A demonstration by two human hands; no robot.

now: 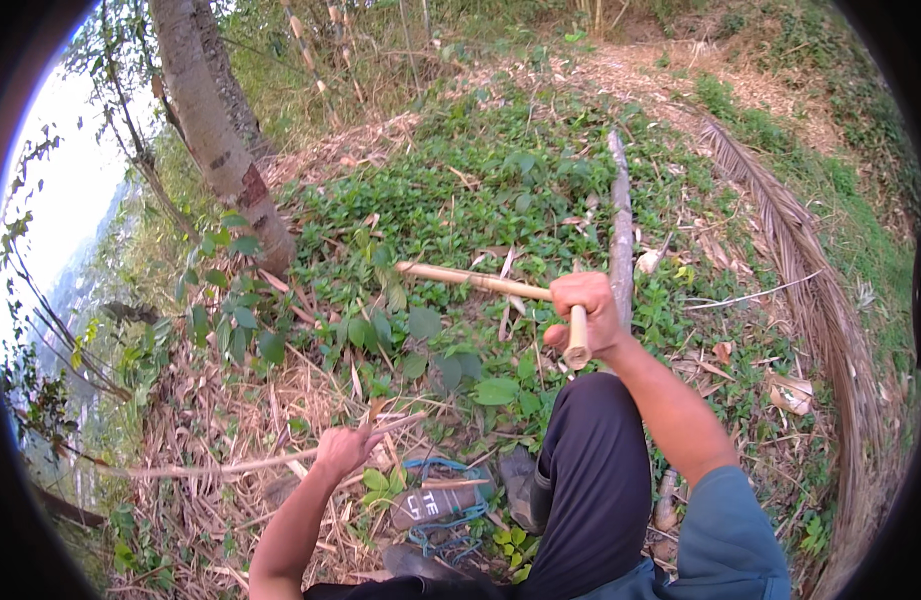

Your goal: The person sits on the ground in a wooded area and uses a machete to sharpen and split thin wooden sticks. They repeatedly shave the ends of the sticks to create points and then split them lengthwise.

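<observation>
My right hand (588, 310) is closed round pale bamboo. One bamboo stick (470, 279) reaches left from the fist, over the green plants. A short bamboo end (577, 345) points down from the same fist; whether the two are joined is hidden by my fingers. Lower left, my left hand (345, 450) is closed on a long thin branch (220, 468), which runs out to both sides of it. Just right of that hand, by my feet, lies a dark flat piece (420, 507) with white lettering, a blue cord (450, 540) looped about it.
My bent knee (600, 420) and a dark boot (520, 485) fill the lower middle. A grey log (620, 220) lies beyond my right hand. To the right stretches a dry palm frond (780, 230). At left, a tree trunk (215, 130) rises beside a steep drop.
</observation>
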